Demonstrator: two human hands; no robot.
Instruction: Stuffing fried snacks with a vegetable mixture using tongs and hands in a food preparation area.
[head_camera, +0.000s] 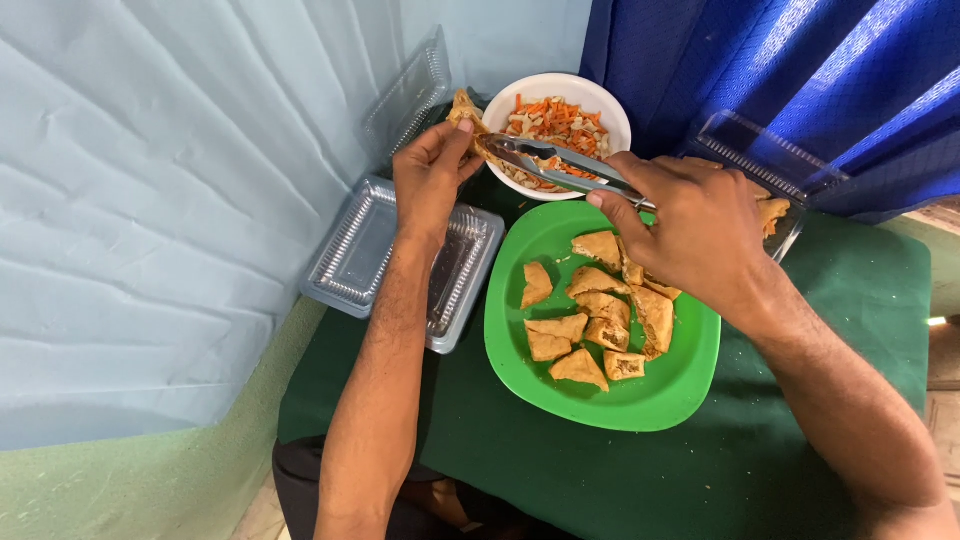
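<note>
My left hand pinches a golden fried tofu pocket beside the white bowl, which holds chopped orange and pale filling. My right hand grips metal tongs whose tips reach toward the held piece over the bowl's near edge. Below my right hand a green plate carries several fried tofu pieces.
A clear plastic tray lies open under my left wrist, its lid leaning on the pale wall. Another clear container with fried pieces stands at right by a blue curtain. A green cloth covers the table.
</note>
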